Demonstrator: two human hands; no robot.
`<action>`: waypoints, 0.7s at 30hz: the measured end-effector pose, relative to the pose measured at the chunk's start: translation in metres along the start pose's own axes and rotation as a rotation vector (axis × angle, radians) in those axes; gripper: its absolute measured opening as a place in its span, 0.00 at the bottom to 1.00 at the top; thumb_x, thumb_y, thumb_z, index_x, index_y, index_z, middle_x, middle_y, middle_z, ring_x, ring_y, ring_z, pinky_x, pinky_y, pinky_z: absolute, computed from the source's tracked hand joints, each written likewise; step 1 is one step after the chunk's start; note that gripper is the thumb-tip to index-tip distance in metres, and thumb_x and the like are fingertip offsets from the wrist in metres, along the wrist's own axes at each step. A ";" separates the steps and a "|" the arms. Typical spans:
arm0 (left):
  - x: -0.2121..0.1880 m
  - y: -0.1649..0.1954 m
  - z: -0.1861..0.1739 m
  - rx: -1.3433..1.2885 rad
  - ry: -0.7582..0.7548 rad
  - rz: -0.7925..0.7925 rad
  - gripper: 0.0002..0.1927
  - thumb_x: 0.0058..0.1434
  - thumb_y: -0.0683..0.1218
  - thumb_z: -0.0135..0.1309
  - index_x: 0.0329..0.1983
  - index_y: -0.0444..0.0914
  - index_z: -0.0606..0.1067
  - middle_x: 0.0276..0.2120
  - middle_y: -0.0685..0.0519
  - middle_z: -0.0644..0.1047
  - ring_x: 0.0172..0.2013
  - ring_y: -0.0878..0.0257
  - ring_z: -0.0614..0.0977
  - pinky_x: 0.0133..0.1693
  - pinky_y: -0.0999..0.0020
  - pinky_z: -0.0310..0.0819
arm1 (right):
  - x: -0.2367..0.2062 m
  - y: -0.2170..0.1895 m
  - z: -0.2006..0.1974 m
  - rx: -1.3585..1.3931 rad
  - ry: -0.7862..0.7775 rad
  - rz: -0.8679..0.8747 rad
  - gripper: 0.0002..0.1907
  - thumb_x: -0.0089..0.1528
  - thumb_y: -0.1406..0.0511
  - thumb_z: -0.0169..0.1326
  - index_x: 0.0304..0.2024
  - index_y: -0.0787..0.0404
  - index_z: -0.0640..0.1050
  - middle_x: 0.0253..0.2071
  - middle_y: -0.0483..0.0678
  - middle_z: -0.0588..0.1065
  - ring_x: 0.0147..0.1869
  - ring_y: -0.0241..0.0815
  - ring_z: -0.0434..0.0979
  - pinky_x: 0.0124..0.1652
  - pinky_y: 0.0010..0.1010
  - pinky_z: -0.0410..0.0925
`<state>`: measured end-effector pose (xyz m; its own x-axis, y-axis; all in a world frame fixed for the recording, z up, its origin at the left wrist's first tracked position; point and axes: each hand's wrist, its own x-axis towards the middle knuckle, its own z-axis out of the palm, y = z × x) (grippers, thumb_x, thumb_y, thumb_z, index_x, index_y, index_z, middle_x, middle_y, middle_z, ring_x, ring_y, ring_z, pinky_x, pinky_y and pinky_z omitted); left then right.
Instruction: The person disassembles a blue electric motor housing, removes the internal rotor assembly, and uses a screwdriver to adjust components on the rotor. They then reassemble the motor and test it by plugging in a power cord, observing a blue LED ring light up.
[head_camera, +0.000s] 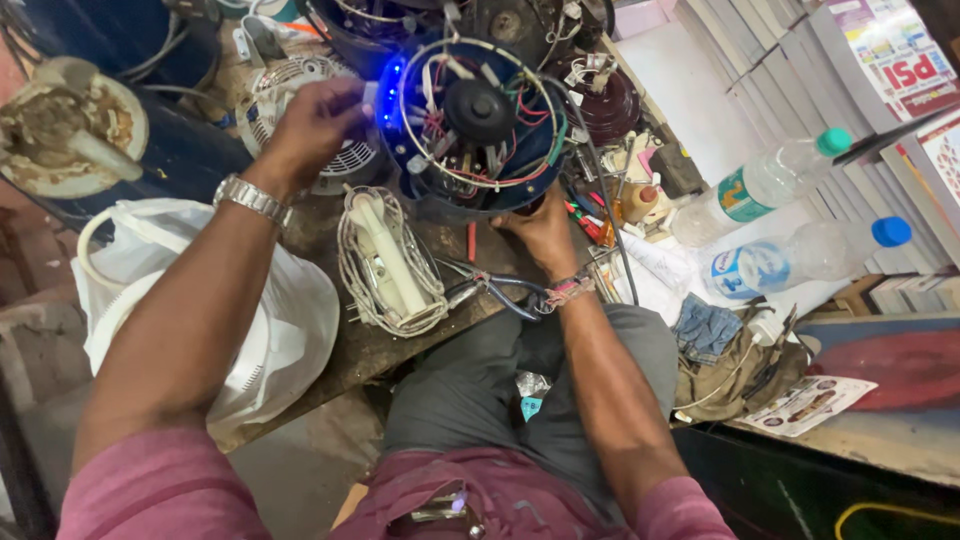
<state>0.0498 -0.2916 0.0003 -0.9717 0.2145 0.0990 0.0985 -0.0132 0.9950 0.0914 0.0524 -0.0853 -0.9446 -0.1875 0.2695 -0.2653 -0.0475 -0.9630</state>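
A round blue appliance body (470, 125) stands open on the workbench, with a black hub, a wire ring and red, white and blue wires inside. A blue light glows on its left rim. My left hand (315, 125), with a metal watch on the wrist, pinches that lit left rim. My right hand (545, 232), a thread band at the wrist, grips the lower right edge of the body from below. What lies under my right fingers is hidden.
A white cord coil (388, 262) lies on the wooden bench (360, 345), with pliers (495, 292) beside it. A white fan grille (300, 95) sits behind my left hand. Two plastic bottles (765, 185) (800, 255) lie right. A white bag (270, 330) hangs left.
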 end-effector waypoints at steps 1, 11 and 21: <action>0.000 0.003 -0.002 -0.001 -0.011 0.055 0.05 0.75 0.38 0.53 0.47 0.30 0.73 0.39 0.53 0.79 0.38 0.66 0.83 0.45 0.68 0.82 | 0.002 -0.002 0.002 -0.006 0.010 0.002 0.47 0.46 0.73 0.76 0.64 0.65 0.65 0.57 0.48 0.75 0.60 0.40 0.76 0.60 0.34 0.73; 0.001 -0.002 -0.013 0.057 -0.013 0.062 0.12 0.71 0.38 0.52 0.56 0.32 0.76 0.42 0.54 0.82 0.39 0.67 0.83 0.44 0.70 0.80 | -0.006 -0.006 0.021 0.029 0.041 -0.081 0.47 0.48 0.72 0.76 0.64 0.66 0.64 0.57 0.49 0.75 0.60 0.40 0.76 0.60 0.33 0.72; 0.001 -0.021 -0.008 0.110 -0.064 -0.041 0.09 0.70 0.38 0.53 0.51 0.33 0.78 0.38 0.55 0.80 0.36 0.70 0.80 0.41 0.73 0.76 | -0.014 0.017 0.015 0.116 -0.001 0.050 0.41 0.51 0.82 0.68 0.62 0.67 0.64 0.51 0.51 0.77 0.52 0.41 0.80 0.52 0.34 0.77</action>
<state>0.0449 -0.2988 -0.0204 -0.9600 0.2747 0.0537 0.0850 0.1033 0.9910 0.1032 0.0393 -0.1058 -0.9560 -0.1931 0.2208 -0.1934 -0.1513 -0.9694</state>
